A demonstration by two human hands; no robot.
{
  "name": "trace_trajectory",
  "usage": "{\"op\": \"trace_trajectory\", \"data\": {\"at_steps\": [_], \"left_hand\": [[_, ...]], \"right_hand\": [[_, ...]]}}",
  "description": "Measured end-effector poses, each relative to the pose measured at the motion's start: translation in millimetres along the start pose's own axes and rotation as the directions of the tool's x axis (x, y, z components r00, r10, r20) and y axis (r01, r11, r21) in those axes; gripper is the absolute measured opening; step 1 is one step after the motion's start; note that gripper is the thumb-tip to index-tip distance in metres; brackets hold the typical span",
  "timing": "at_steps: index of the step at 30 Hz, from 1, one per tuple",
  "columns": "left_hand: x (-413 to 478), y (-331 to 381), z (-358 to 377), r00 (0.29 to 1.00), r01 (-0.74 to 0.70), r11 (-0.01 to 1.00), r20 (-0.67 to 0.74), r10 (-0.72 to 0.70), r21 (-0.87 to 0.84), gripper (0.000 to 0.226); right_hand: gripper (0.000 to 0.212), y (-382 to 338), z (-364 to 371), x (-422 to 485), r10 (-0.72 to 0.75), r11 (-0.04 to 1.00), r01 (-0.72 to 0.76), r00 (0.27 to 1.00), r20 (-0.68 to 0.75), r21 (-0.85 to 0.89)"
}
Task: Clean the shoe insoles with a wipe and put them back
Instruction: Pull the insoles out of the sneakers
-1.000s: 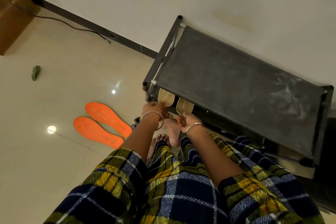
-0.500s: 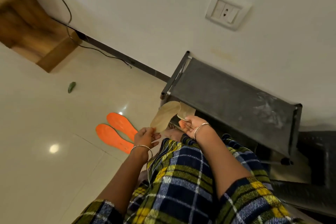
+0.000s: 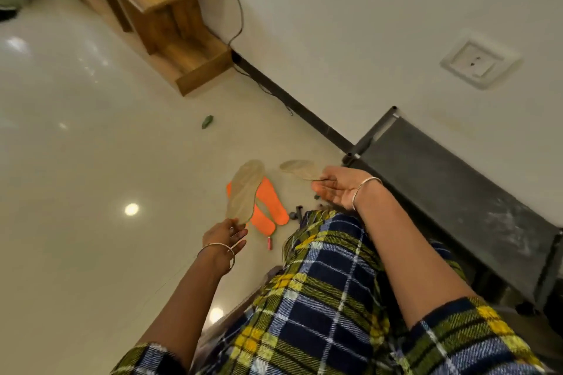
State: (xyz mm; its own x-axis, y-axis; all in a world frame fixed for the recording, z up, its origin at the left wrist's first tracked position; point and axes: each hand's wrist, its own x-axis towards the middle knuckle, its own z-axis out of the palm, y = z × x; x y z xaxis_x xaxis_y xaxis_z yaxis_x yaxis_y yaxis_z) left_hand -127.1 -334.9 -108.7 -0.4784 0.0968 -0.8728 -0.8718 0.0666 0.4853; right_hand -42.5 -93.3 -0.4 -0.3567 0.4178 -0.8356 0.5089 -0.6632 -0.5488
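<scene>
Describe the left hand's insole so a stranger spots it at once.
From the dark rack, look left to the orange insoles on the floor. Overlapping them is a tan insole, held face-on by the left hand. The other tan insole, in the right hand, shows nearly edge-on.

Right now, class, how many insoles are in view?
4: a tan insole in the left hand, a second tan insole in the right hand, two orange insoles on the floor; others may be hidden.

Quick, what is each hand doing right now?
Left hand: pinches the end of a tan insole.
Right hand: holds the other tan insole by its end.
</scene>
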Motion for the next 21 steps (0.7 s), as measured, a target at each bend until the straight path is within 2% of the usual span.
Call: {"op": "trace_trajectory", "data": {"at_steps": [6, 10, 15, 21], "left_hand": [[34, -2, -42, 0.987, 0.129, 0.977, -0.07, -0.142, -0.171, 0.014], [63, -3, -55, 0.971, 0.158, 0.957, -0.137, -0.195, -0.241, 0.015], [108, -8, -56, 0.936, 0.158, 0.934, -0.252, -0.245, -0.32, 0.022], [165, -24, -52, 0.895, 0.172, 0.916, -0.332, -0.299, -0.361, 0.019]], "right_hand": [[0.017, -11, 106, 28, 0.056, 0.958, -0.019, 0.991, 0.119, -0.287], [0.026, 0, 166, 72, 0.06, 0.873, 0.002, 0.992, 0.11, -0.488], [0.019, 49, 195, 151, 0.154, 0.848, -0.069, 0.981, 0.119, -0.525], [0.024, 115, 180, 223, 0.356, 0.798, -0.273, 0.933, 0.055, -0.537]]}}
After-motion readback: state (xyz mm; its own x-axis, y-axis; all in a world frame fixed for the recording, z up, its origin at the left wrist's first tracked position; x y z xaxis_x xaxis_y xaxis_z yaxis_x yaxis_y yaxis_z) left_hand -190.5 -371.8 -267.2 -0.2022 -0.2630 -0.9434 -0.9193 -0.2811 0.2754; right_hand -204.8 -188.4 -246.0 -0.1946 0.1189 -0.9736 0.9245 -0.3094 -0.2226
